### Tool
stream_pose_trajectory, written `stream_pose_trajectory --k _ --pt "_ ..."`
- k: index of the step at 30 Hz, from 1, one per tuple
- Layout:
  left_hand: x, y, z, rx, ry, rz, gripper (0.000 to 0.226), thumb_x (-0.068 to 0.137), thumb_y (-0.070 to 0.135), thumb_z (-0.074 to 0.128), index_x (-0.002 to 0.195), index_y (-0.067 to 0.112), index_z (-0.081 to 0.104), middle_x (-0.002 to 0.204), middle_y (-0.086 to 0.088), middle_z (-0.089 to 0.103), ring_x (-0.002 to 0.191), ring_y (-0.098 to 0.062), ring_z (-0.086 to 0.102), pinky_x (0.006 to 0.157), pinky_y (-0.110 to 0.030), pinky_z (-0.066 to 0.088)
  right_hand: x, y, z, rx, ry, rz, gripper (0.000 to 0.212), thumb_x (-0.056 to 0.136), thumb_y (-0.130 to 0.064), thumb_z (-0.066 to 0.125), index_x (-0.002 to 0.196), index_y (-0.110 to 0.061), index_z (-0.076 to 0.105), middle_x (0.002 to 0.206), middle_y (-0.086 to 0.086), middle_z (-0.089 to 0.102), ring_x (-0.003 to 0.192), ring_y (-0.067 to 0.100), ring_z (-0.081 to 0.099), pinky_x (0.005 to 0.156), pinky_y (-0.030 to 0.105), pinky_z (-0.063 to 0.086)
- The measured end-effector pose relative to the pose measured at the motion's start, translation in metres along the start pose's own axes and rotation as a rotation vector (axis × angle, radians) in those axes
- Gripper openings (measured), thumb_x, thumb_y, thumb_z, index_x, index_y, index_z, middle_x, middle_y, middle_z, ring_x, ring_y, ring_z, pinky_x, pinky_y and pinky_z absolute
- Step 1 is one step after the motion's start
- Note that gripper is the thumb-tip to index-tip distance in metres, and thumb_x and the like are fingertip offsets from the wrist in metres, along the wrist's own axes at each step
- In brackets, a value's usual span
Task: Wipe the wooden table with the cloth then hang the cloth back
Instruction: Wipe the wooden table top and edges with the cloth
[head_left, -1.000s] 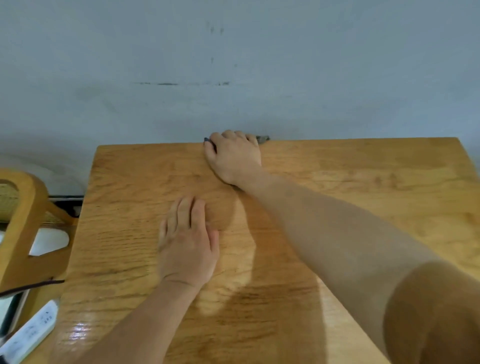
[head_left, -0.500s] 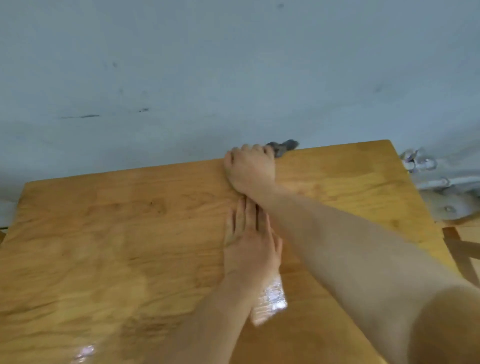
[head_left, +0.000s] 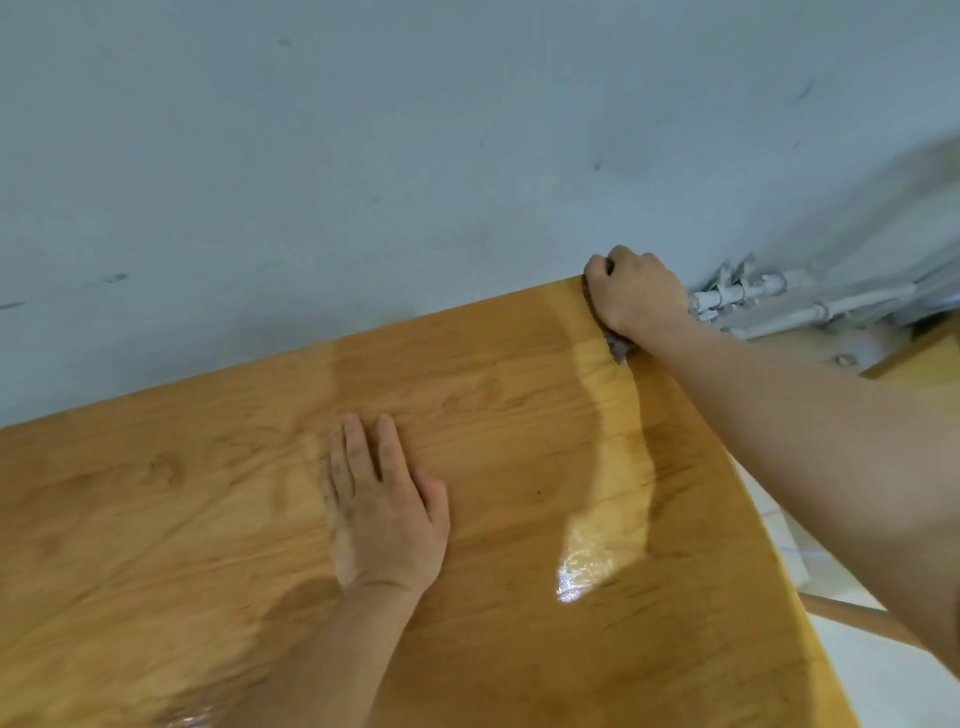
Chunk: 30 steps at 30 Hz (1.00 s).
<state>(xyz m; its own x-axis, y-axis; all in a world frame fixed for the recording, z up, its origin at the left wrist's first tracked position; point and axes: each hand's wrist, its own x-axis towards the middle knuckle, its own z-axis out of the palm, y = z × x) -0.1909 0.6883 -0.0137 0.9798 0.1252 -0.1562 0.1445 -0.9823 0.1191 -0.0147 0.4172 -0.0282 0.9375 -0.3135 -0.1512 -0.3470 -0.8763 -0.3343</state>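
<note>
Grey wall (head_left: 363, 182) backs the table (head_left: 519, 415). At its far right corner the right hand (head_left: 636, 296) grips the cloth (head_left: 617, 347). Left hand (head_left: 387, 512) lies flat mid-table, fingers straight.

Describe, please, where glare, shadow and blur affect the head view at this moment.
Head view: a bright glare patch lies on the wooden table near its right edge, with the right arm's soft shadow beside it; the pipes at far right are smeared; the cloth under the right hand is mostly hidden.

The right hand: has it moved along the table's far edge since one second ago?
Yes. The right hand, gripping the cloth, slid rightward along the table's far edge, from near its middle to the far right corner beside the pipes.
</note>
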Motion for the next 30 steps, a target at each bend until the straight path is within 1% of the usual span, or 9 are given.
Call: stream_pose_trajectory --k 2,4,8,11,15,18,21,25,30 --pt "0.0 0.001 0.001 0.011 0.015 -0.003 0.072 0.087 0.044 0.014 0.151 0.012 0.019 0.158 -0.018 0.011 0.147 -0.031 0.004 0.119 -0.044 0.007 -0.003 -0.001 0.0 0.034 -0.004 0.03 0.043 0.097 -0.04 0.019 0.098 -0.01 0.049 0.096 0.015 0.054 0.086 0.031 0.051 0.066 0.036 0.037" --pt "-0.001 0.001 0.002 0.019 0.01 -0.008 0.071 0.087 0.043 0.015 0.15 0.012 0.02 0.158 -0.018 0.012 0.147 -0.031 0.005 0.119 -0.044 0.006 -0.015 -0.001 -0.003 0.069 0.026 0.082 0.044 0.102 -0.041 0.021 0.115 -0.009 0.048 0.106 0.02 0.055 0.085 0.035 0.052 0.068 0.037 0.035" --pt "0.0 0.003 0.0 0.009 0.004 -0.008 0.066 0.091 0.039 0.024 0.151 0.012 0.02 0.158 -0.018 0.011 0.147 -0.031 0.004 0.119 -0.044 0.005 -0.057 0.003 0.002 -0.013 0.094 0.074 0.054 0.101 -0.042 0.02 0.149 -0.016 0.021 0.137 0.019 0.045 0.113 0.041 0.053 0.081 0.046 0.043" --pt "0.0 0.002 0.0 -0.006 0.018 -0.013 0.064 0.091 0.036 0.033 0.149 0.012 0.023 0.158 -0.019 0.013 0.146 -0.032 0.006 0.118 -0.046 0.007 -0.082 0.004 0.008 -0.106 0.074 0.027 0.059 0.101 -0.042 0.019 0.154 -0.018 0.013 0.159 0.016 0.018 0.142 0.038 0.025 0.112 0.053 0.025" --pt "0.001 0.002 0.001 -0.066 0.045 -0.009 0.062 0.09 0.035 0.037 0.148 0.017 0.025 0.158 -0.018 0.014 0.146 -0.031 0.007 0.118 -0.047 0.009 -0.12 -0.011 0.016 -0.153 0.009 -0.089 0.058 0.101 -0.043 0.017 0.155 -0.024 0.011 0.164 0.005 0.002 0.15 0.027 -0.003 0.12 0.049 0.0" --pt "-0.001 -0.005 -0.001 -0.209 0.097 0.033 0.061 0.087 0.031 0.045 0.145 0.028 0.027 0.155 -0.017 0.022 0.144 -0.031 0.014 0.116 -0.048 0.014 -0.172 -0.038 0.03 -0.142 -0.045 -0.254 0.056 0.101 -0.043 0.02 0.154 -0.026 0.016 0.164 0.003 0.007 0.15 0.025 -0.001 0.12 0.048 0.002" --pt "-0.01 -0.019 -0.008 -0.436 0.172 0.196 0.06 0.086 0.026 0.046 0.143 0.026 0.032 0.151 -0.013 0.032 0.141 -0.028 0.026 0.114 -0.051 0.021 -0.23 -0.068 0.05 -0.137 -0.071 -0.424 0.055 0.101 -0.044 0.022 0.153 -0.026 0.023 0.162 0.003 0.016 0.15 0.025 0.007 0.119 0.05 0.007" --pt "-0.019 -0.036 -0.012 -0.168 0.118 0.373 0.044 0.1 0.035 0.032 0.142 0.026 0.041 0.158 -0.005 0.023 0.146 -0.022 0.016 0.116 -0.051 0.015 -0.299 -0.074 0.061 -0.139 -0.169 -0.658 0.055 0.102 -0.044 0.023 0.153 -0.022 0.024 0.161 0.003 0.02 0.15 0.022 0.006 0.121 0.048 0.006" --pt "-0.034 0.004 0.003 -0.109 -0.042 0.365 0.055 0.097 0.048 0.015 0.15 0.035 0.015 0.161 -0.002 0.009 0.148 -0.018 0.001 0.118 -0.047 0.0 -0.312 -0.013 0.042 -0.21 -0.136 -0.669 0.051 0.098 -0.046 0.032 0.143 -0.027 0.045 0.154 0.001 0.038 0.147 0.018 0.023 0.117 0.043 0.02"
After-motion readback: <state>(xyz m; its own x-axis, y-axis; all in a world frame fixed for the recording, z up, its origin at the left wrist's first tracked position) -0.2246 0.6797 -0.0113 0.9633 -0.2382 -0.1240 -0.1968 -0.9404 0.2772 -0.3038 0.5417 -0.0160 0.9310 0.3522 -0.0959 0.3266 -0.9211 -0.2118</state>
